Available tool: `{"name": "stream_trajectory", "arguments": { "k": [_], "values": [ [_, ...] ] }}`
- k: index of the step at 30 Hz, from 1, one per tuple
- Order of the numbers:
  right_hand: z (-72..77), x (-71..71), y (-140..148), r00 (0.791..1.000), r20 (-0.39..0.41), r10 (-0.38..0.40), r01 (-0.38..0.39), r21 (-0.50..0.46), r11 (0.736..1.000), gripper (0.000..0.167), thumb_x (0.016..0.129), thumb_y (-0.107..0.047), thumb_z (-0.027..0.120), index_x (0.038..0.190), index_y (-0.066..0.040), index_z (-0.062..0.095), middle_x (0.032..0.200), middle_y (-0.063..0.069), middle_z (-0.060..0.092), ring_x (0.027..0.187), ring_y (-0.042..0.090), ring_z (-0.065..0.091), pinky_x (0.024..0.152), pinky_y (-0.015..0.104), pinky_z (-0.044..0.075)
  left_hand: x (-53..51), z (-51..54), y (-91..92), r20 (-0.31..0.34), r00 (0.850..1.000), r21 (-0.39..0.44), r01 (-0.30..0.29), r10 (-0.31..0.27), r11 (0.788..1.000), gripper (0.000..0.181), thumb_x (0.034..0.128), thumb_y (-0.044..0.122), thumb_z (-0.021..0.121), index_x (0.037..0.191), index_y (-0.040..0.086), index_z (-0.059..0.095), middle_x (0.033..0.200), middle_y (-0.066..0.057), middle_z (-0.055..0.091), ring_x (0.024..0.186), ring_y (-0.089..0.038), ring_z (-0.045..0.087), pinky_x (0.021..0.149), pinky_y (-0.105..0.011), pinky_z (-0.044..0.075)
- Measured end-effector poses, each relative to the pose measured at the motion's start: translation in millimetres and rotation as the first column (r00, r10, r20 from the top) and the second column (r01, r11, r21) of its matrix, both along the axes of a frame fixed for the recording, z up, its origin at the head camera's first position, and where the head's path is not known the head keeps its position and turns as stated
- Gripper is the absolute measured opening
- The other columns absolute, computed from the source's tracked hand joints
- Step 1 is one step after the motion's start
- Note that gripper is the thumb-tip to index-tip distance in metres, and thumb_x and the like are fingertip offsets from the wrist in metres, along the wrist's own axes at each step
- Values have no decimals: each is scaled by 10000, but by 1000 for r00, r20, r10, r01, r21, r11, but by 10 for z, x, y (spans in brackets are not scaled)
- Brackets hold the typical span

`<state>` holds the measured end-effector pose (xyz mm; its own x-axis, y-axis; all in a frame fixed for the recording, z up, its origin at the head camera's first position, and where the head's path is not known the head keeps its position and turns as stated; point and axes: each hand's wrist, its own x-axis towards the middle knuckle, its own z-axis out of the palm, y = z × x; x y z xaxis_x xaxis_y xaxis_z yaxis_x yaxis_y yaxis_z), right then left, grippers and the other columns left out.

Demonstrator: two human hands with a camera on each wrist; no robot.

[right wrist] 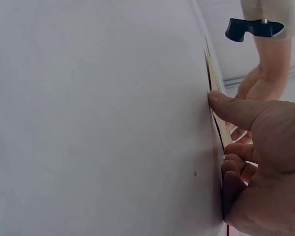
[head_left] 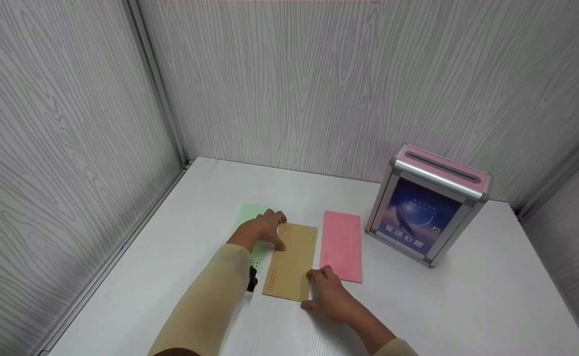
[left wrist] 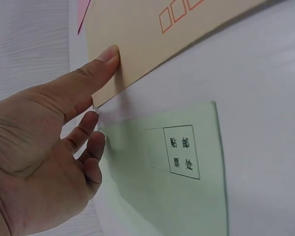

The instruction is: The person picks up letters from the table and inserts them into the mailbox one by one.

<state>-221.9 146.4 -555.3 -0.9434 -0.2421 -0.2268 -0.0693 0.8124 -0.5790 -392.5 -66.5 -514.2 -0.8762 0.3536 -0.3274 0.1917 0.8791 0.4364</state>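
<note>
A brown envelope [head_left: 292,257] lies on the white table between both hands. My left hand [head_left: 265,230] is at its far left corner, with the thumb [left wrist: 104,58] over the paper's face and the other fingers curled by the corner. At the near right corner, my right hand [head_left: 330,296] holds the envelope by its edges, its thumb [right wrist: 231,105] at the near edge and curled fingers at the side. Partly under my left arm lies a green envelope [left wrist: 162,191] with a printed stamp box. Right of the brown one lies a pink envelope [head_left: 343,242], close to my right fingers.
A metal-framed box [head_left: 418,217] with a pink slotted top and a dark blue front stands at the right of the table [head_left: 136,277]. Wood-grain panels [head_left: 279,89] rise behind and at both sides. A black strap piece [right wrist: 258,29] is on my left wrist.
</note>
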Motion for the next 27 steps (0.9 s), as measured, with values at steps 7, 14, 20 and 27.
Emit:
{"name": "stream_trajectory", "arguments": {
  "k": [7,14,20,27],
  "values": [
    [32,36,-7,1000,-22,8,-8,-6,1000,722,947,-264,869,1538,-76,497,1363,91,488,1238,220,499,1148,483,541,38,-21,-60,-16,1000,23,-16,16,1000,835,866,346,944,1549,195,489,1563,-120,488,1385,-311,489,1203,-581,462],
    [31,39,-1,1000,-24,8,-8,-9,1000,694,967,-248,847,1547,-79,504,1342,80,483,1232,212,494,1076,430,557,55,-91,-147,-28,999,171,-17,22,985,851,839,288,969,1515,205,460,1498,-128,545,1321,-308,518,1183,-546,473],
    [6,38,19,998,-54,24,-25,-22,999,668,979,-236,831,1538,-56,512,1358,97,482,1221,213,491,1052,433,542,32,-133,-225,-38,999,316,-11,25,949,574,992,170,797,1459,203,463,1312,-113,658,1016,-232,608,910,-407,530],
    [-25,57,29,997,-69,19,-22,-37,999,674,987,-219,818,1557,-49,501,1356,104,486,1213,220,494,1055,452,541,76,-95,-297,-36,999,485,-13,35,874,300,1126,147,543,1420,173,488,1158,-105,641,783,-153,491,672,-298,422]
  ]
}}
